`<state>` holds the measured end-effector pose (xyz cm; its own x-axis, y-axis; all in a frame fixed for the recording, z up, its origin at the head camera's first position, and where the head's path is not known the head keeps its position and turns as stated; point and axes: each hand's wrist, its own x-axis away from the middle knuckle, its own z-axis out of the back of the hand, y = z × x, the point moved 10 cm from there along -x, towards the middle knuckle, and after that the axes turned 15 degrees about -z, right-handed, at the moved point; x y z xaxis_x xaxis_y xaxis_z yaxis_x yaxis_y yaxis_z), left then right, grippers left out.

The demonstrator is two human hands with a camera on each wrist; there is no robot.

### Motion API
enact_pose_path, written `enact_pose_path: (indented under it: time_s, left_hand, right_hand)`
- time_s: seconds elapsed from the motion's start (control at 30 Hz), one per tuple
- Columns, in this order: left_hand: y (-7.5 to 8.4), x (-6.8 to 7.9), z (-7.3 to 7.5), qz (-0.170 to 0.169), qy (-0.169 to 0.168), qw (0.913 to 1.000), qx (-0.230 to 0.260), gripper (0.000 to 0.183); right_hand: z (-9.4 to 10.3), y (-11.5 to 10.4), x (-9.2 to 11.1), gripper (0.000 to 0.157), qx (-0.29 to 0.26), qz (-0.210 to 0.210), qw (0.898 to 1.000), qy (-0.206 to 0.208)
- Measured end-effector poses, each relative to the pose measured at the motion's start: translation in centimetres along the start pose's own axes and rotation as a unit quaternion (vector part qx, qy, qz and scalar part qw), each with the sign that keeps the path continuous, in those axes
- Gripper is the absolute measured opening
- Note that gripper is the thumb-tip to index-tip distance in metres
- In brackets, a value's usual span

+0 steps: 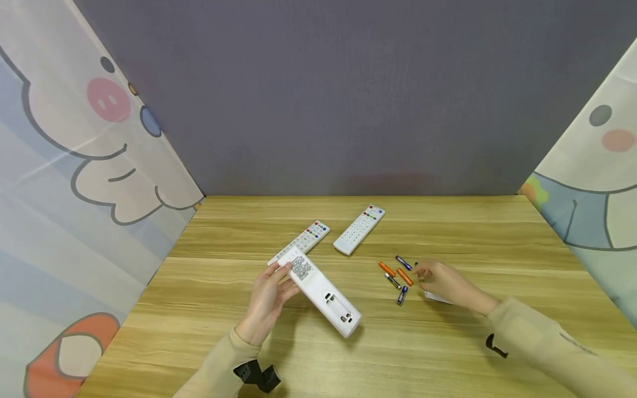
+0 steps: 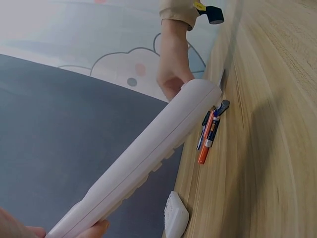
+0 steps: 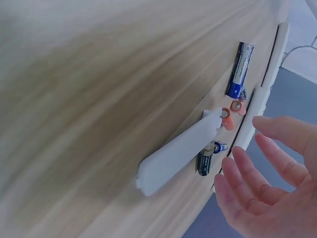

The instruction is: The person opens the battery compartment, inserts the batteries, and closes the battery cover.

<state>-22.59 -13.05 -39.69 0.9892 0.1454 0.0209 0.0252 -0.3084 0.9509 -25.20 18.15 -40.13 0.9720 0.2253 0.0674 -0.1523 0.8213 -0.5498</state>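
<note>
In the head view my left hand (image 1: 266, 304) holds a white remote control (image 1: 316, 287) by its upper end, its back turned up. The battery compartment (image 1: 339, 308) is uncovered, with metal contacts showing inside. My right hand (image 1: 443, 282) hovers by several loose batteries, its fingers spread and holding nothing in the right wrist view. Two batteries are orange (image 1: 405, 277); others are blue (image 1: 402, 296), and one is dark with a silver end (image 1: 392, 281). Partly hidden below the right hand, a white battery cover (image 3: 178, 158) lies on the table.
Two more white remotes lie buttons up farther back: one remote (image 1: 359, 229) in the middle, another remote (image 1: 306, 237) left of it, partly overlapped by the held one. A grey panel (image 1: 348, 110) rises behind the wooden table (image 1: 473, 232), and patterned curtains (image 1: 74, 166) hang at both sides.
</note>
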Motion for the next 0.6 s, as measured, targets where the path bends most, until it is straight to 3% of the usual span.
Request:
enact_pose_path:
  time_s: [0.27, 0.6]
  left_hand:
    - [-0.1, -0.1, 0.1, 0.003, 0.004, 1.0000, 0.000, 0.040]
    - [-0.2, -0.1, 0.0, 0.002, 0.004, 1.0000, 0.002, 0.041]
  right_hand:
    - [-0.7, -0.5, -1.4, 0.022, -0.007, 0.002, 1.000, -0.012]
    - [-1.5, -0.4, -2.9, 0.024, -0.027, -0.047, 0.998, -0.039]
